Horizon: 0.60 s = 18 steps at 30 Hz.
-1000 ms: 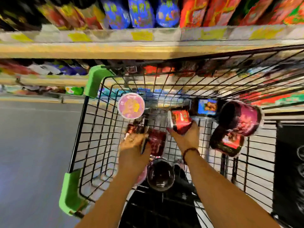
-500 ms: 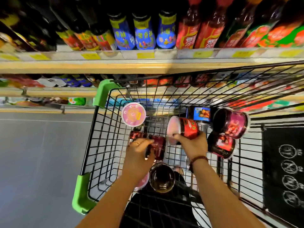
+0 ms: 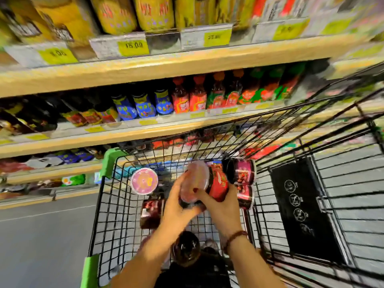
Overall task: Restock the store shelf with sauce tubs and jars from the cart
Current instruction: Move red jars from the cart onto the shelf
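Right hand (image 3: 225, 206) grips red tub (image 3: 218, 183) above cart (image 3: 112, 163). Left hand (image 3: 176, 210) curls round dark jar (image 3: 189, 203), blurred. Pink-lid tub (image 3: 144, 180) and side-lying jar (image 3: 151, 213) inside cart. Shelf (image 3: 145, 67) beyond cart. Judgement: this pair unplaced, several items left.

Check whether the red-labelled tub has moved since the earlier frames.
Yes. Against the pink-lidded tub standing in the cart, the red-labelled tub in the right hand has come up, from below its lid to level with it.
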### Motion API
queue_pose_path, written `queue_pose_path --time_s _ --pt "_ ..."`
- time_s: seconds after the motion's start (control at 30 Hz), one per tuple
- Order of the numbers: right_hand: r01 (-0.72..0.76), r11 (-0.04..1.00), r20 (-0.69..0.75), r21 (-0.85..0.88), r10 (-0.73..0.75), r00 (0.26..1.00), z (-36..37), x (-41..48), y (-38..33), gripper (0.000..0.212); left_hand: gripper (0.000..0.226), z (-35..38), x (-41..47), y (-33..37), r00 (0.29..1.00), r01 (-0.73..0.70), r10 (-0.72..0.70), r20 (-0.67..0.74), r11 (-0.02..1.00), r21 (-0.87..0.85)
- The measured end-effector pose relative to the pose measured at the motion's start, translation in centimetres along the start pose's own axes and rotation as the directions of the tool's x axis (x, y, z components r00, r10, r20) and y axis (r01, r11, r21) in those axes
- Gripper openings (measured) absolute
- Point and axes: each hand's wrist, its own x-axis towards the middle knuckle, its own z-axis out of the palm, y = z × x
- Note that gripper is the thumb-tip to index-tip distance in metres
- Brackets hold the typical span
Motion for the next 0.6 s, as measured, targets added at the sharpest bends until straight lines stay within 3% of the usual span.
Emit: queue_pose_path --time_s 0.23,0.33,0.43,0.5,0.6 --pt "0.018 0.995 0.063 0.099 -0.024 0.998 -1.9 -1.7 0.4 0.051 0.051 1.8 1.1 -0.2 0.993 0.117 -0.111 0.039 0.918 -0.378" --pt "-0.025 0.992 0.087 0.125 0.014 0.996 -2.4 -0.8 1.2 0.035 0.054 2.6 2.1 -0.1 0.984 0.168 -0.176 0.028 0.868 -0.467" --pt "-0.149 0.968 0.052 0.201 0.141 0.989 -3.0 1.0 2.3 0.027 0.017 2.8 3.2 -0.7 0.966 0.209 -0.259 -0.022 0.823 -0.528" --pt "-0.264 0.904 -0.013 0.335 0.285 0.958 -3.8 2.7 3.6 0.023 0.026 2.6 3.8 -1.3 0.947 0.240 -0.317 -0.045 0.797 -0.555" --pt "-0.389 0.800 -0.081 0.457 0.473 0.877 -5.8 5.6 7.1 0.034 0.056 2.2 4.5 -2.0 0.923 0.254 -0.377 -0.081 0.753 -0.607"
